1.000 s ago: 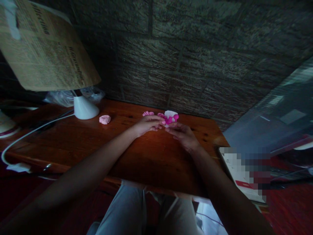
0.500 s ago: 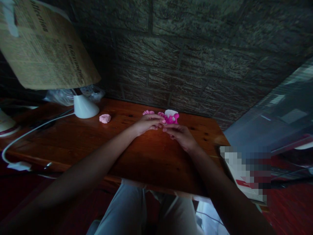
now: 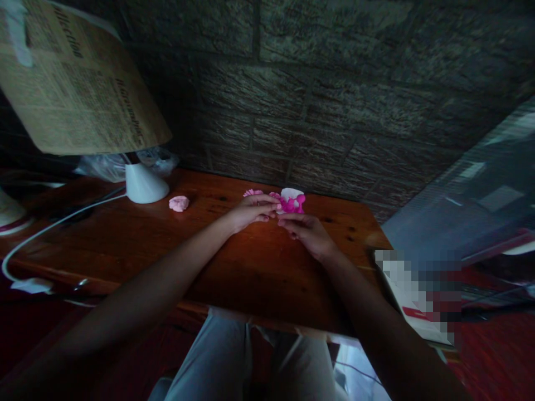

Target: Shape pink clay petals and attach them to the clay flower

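Note:
Both my hands meet at the far middle of a wooden table (image 3: 137,245). My left hand (image 3: 253,211) has its fingers curled and pinched against a cluster of bright pink clay petals (image 3: 290,204) lying on a small white piece (image 3: 292,194). My right hand (image 3: 307,234) is closed too, fingertips pressed to the near edge of the same pink cluster. A paler pink clay flower (image 3: 253,192) lies just behind my left hand. A separate lump of light pink clay (image 3: 179,203) sits further left.
A white lamp base (image 3: 144,186) with a newspaper-print shade (image 3: 79,89) and white cord (image 3: 45,228) stands at the left. A brick-pattern wall (image 3: 334,111) backs the table. Papers (image 3: 407,303) lie at the right edge. My legs (image 3: 234,356) are under the table.
Both hands have shifted only slightly at the pink cluster; my right hand's fingertips have drawn a little closer to my left. Nothing else moved.

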`<control>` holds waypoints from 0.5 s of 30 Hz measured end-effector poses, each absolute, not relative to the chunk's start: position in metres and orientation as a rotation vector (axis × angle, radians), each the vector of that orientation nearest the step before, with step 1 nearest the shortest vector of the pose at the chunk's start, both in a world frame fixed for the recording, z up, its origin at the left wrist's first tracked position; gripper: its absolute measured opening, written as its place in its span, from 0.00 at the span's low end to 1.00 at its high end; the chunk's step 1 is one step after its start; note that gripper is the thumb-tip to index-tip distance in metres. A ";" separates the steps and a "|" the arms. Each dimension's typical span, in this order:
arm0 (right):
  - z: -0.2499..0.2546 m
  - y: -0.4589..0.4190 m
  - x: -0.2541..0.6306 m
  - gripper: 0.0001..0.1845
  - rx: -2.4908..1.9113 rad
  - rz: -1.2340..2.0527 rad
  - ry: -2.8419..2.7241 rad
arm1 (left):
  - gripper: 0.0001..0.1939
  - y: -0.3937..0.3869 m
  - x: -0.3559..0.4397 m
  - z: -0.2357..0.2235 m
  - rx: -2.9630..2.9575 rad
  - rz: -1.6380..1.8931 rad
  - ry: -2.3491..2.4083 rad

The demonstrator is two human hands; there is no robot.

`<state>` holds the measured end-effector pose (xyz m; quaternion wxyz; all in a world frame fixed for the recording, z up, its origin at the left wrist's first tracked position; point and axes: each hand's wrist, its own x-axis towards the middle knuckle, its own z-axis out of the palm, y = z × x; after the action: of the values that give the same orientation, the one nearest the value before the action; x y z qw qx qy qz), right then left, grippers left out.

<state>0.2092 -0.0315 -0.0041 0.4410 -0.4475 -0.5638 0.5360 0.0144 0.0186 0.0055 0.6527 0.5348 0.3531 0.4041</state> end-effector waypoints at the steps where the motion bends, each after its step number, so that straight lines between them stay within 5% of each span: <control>1: -0.004 -0.031 0.209 0.15 -1.098 1.327 -1.415 | 0.08 0.018 0.015 0.006 1.209 0.918 0.805; 15: -0.002 -0.033 0.206 0.17 -1.073 1.295 -1.376 | 0.12 0.019 0.015 0.005 1.175 0.915 0.794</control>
<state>0.2065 -0.0331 -0.0023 0.4656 -0.4370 -0.5605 0.5274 0.0150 0.0190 0.0050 0.6644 0.5203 0.3517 0.4052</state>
